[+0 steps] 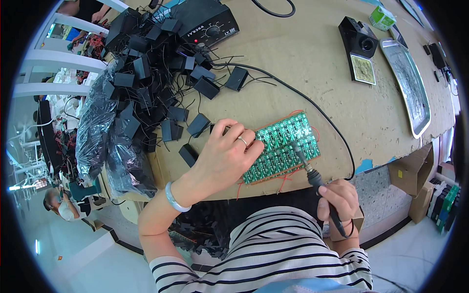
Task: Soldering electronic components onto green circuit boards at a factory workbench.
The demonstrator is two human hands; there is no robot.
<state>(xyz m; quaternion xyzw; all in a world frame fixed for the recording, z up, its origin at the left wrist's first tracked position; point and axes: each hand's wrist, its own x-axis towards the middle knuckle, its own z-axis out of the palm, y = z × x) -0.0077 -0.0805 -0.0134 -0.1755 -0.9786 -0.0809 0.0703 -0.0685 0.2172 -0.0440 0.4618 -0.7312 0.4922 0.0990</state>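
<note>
A green circuit board panel with rows of small parts lies tilted on the table. Thin red wires stick out along its edges. My right hand grips a soldering iron by its black handle, and the metal tip points down at the middle of the board. At the board's left end is my left hand, its fingers curled and pinched together. A dark piece shows beside its knuckles; what the fingertips hold is hidden. Black boxes with wires, one being a black box, lie just left of that hand.
A heap of black boxes and plastic bags fills the left side. A black soldering station stands behind, its cable curving past the board. An iron stand and metal tray are at the right. Another person sits far left.
</note>
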